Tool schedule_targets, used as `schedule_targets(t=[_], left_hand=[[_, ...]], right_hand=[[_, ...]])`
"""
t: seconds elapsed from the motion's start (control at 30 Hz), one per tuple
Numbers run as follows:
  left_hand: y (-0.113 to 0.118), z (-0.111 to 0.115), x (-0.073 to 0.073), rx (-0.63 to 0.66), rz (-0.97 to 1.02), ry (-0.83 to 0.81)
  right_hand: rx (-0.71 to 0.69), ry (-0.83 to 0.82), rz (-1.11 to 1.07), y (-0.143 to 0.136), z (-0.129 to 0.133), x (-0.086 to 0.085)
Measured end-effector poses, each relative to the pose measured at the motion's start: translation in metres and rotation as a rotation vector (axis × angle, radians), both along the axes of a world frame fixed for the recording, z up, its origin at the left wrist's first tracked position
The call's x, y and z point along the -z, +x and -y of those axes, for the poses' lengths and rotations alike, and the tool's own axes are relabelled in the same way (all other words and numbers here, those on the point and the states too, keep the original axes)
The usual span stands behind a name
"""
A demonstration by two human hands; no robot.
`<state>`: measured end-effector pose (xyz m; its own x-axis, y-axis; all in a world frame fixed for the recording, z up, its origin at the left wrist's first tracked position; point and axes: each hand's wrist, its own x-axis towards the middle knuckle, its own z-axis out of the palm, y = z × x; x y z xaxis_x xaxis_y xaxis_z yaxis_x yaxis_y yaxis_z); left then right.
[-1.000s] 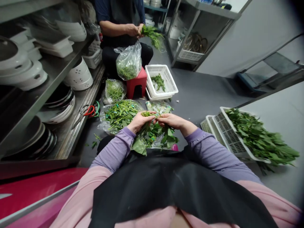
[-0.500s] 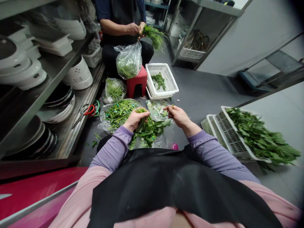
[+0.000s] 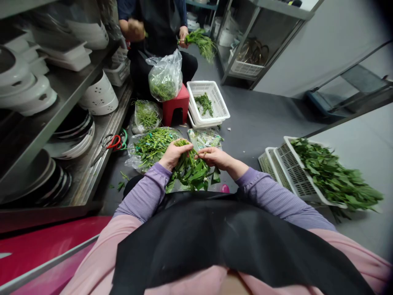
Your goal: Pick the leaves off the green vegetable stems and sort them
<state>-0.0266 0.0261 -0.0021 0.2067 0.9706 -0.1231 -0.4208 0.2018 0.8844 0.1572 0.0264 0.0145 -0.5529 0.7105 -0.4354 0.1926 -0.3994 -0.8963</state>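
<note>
My left hand (image 3: 176,154) is wrapped round the stems of a bunch of leafy greens (image 3: 194,173), whose leaves hang down toward my lap. Fingertips pinched, my right hand (image 3: 217,158) grips the right side of the same bunch at a stem; the exact grip is partly hidden. Just beyond my left hand lies an open plastic bag heaped with cut green stems (image 3: 155,143). Behind my right hand, another clear bag (image 3: 204,138) holds pale stems.
A co-worker's hand (image 3: 183,36) holds feathery greens across from me. Between us stand a red stool (image 3: 176,105) bearing a bagged bundle and a white basket (image 3: 225,112). Crates of leaves (image 3: 302,180) are at right; scissors (image 3: 112,143) lie on the left shelf with dishes.
My right hand has moved left and down to the bunch, from holding a small stem piece apart from it. My left hand keeps its hold. The co-worker's hands have separated.
</note>
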Motion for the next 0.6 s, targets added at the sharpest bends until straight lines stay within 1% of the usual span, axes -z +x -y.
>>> schedule_targets(t=[0.13, 0.2, 0.23, 0.27, 0.33, 0.43, 0.5, 0.53, 0.6], left_hand=[[-0.006, -0.005, 0.001, -0.06, -0.021, 0.011], [-0.011, -0.006, -0.001, -0.096, -0.016, 0.003], [-0.014, -0.007, -0.001, -0.113, -0.016, -0.001], [-0.017, -0.007, -0.002, -0.133, -0.017, -0.004], [-0.023, -0.007, -0.003, -0.169, -0.02, -0.015], [-0.03, -0.007, -0.003, -0.205, -0.02, -0.044], [-0.031, -0.007, -0.003, -0.208, -0.014, -0.054], [-0.032, -0.008, -0.003, -0.202, -0.012, -0.054], [-0.031, -0.009, -0.003, -0.188, -0.014, -0.057]], right_hand=[[0.017, -0.103, -0.036, 0.007, -0.005, -0.001], [0.061, -0.098, -0.014, 0.012, -0.009, 0.001], [0.106, -0.08, 0.013, 0.016, -0.012, 0.003], [0.17, -0.051, 0.044, 0.022, -0.017, 0.004], [0.345, 0.026, 0.107, 0.038, -0.032, 0.007], [0.602, 0.151, 0.179, 0.057, -0.066, 0.007], [0.696, 0.214, 0.21, 0.056, -0.089, 0.006], [0.706, 0.23, 0.213, 0.05, -0.099, 0.005], [0.654, 0.223, 0.195, 0.026, -0.113, 0.004]])
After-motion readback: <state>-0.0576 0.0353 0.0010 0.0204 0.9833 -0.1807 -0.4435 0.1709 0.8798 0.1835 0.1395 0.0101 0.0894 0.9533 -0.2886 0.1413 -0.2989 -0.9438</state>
